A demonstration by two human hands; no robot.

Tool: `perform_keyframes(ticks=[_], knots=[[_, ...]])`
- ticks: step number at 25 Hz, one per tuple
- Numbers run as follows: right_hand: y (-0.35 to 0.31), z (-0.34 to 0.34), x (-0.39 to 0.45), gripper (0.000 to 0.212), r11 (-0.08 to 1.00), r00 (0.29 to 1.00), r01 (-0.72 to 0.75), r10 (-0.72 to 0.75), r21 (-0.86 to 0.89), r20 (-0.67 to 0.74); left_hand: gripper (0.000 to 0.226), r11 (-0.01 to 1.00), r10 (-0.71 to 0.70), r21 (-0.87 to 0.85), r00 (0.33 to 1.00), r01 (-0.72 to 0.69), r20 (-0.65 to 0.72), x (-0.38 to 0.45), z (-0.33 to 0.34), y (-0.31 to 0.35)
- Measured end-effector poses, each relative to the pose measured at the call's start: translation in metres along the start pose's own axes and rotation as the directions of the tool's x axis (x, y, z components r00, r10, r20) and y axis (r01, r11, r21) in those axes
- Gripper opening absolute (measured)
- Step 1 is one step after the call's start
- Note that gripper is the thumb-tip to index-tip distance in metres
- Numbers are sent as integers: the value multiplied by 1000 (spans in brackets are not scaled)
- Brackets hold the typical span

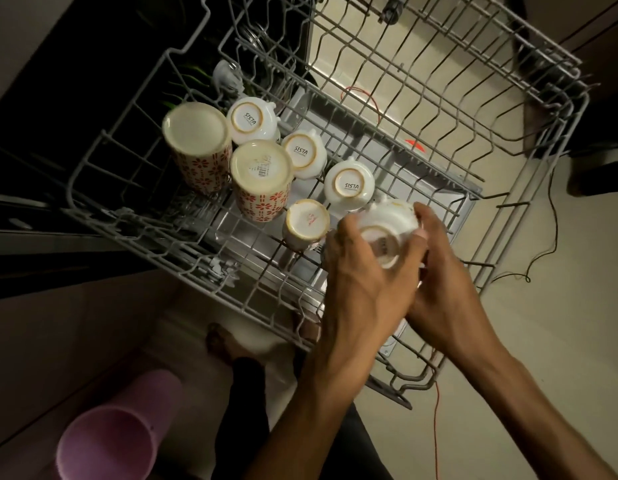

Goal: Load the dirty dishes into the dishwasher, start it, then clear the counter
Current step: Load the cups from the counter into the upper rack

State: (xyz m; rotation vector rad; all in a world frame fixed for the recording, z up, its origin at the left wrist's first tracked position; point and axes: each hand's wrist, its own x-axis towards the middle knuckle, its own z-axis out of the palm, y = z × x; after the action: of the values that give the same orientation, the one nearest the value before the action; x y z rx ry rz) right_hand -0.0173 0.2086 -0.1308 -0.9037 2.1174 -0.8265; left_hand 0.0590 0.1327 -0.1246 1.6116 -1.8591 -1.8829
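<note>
Grey coated-wire upper rack (508,109) is pulled out, approx. one-third loaded. Seated upside down: two tall floral mugs (196,147), three white glazed cups (349,185) with ringed bases, one small cup (305,223), all from 9 to 11 o'clock of the hands. Left hand (363,268) and right hand (439,271) both grasp another white cup (390,220), inverted, at the rack's near edge (not yet seated). Right half of the rack has bare tines. Remaining: further loading, start, counter. Pink plastic tumbler (106,441) sits at 7 o'clock.
</note>
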Motion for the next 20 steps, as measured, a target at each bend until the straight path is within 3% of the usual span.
perform_keyframes(ticks=[5, 7, 14, 20], knots=[[28, -4, 18, 64, 993, 994, -11, -3, -118, -113, 71, 992, 75, 97, 997, -76, 17, 18, 22, 1], [33, -5, 25, 66, 988, 995, -23, 8, -154, -100, 72, 978, 102, 184, 995, -103, 15, 28, 25, 0], [46, -7, 55, 74, 999, 999, -38, 39, -39, 14, 69, 887, 155, 443, 988, -128, -24, 41, 24, -12], [55, -6, 69, 71, 993, 997, -71, 72, -94, 18, 43, 859, 169, 498, 984, -119, -57, 49, 20, -12]])
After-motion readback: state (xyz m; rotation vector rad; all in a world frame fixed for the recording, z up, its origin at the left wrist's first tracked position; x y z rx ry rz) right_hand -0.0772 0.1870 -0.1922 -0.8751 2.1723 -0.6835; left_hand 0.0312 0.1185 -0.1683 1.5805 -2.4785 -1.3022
